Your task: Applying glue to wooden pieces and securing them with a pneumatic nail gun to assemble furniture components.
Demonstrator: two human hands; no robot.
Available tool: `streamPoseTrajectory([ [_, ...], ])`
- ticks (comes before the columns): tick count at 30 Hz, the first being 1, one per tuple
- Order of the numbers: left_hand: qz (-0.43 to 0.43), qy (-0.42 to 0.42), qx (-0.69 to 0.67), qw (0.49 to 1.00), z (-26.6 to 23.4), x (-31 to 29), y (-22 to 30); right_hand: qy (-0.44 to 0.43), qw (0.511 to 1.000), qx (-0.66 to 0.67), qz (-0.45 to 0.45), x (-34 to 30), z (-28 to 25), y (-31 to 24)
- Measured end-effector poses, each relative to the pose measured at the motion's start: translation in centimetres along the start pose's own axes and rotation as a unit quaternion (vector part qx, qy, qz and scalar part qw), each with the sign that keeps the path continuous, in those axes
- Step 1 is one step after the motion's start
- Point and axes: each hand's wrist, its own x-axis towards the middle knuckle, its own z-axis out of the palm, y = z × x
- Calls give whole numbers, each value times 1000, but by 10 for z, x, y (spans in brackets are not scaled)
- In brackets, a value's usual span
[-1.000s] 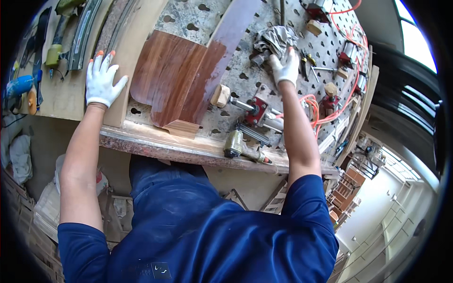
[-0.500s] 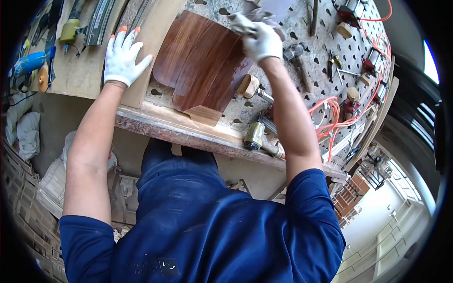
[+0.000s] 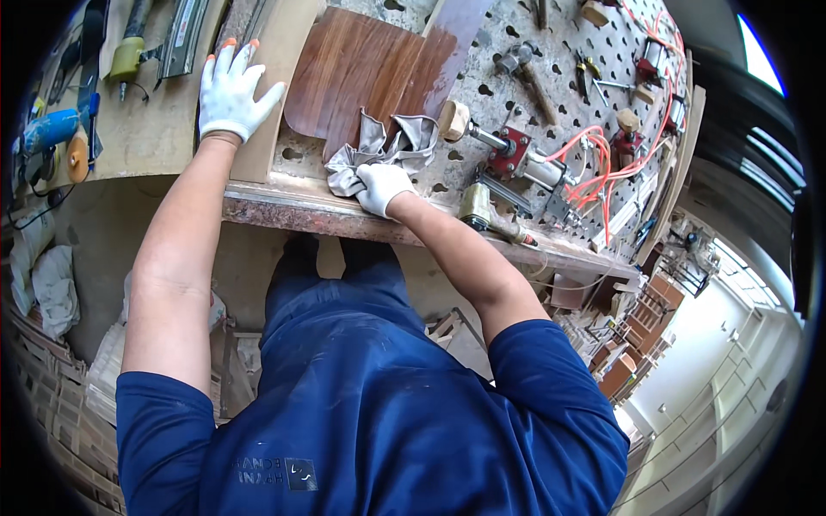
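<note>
A dark brown wooden panel point(image 3: 353, 73) with a rounded corner lies flat on the perforated metal bench top point(image 3: 482, 112). Its right part looks wet and shiny. My right hand point(image 3: 384, 187), in a white glove, grips a crumpled grey rag point(image 3: 370, 155) at the panel's near end, by the bench's front edge. The rag hides that end of the panel. My left hand point(image 3: 234, 95), gloved in white with orange fingertips, rests spread and flat on a pale wooden board point(image 3: 280, 52) left of the panel.
Right of the panel are a hammer point(image 3: 538, 90), pliers point(image 3: 587, 76), a red-based clamp cylinder point(image 3: 516, 150) with a wooden pad, and orange air hoses point(image 3: 607, 185). A yellowish air tool point(image 3: 475, 206) lies near the front edge. At left are a blue cylindrical tool point(image 3: 52, 129) and metal rails point(image 3: 179, 39).
My right hand has drawn the rag from the panel's far right side down to its near end. My left hand stays spread on the board. The view has shifted slightly.
</note>
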Motion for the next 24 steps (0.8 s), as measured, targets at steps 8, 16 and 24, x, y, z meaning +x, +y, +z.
streamPoseTrajectory([
  [8,12,-8,-23,1000,-3,-6,7,215,955,63,193,136,-163,68],
  [16,0,-16,-2,1000,-13,4,11,532,835,51,131,54,-393,215],
  [24,44,6,31,999,5,-1,-3,502,841,28,199,-135,-342,327],
])
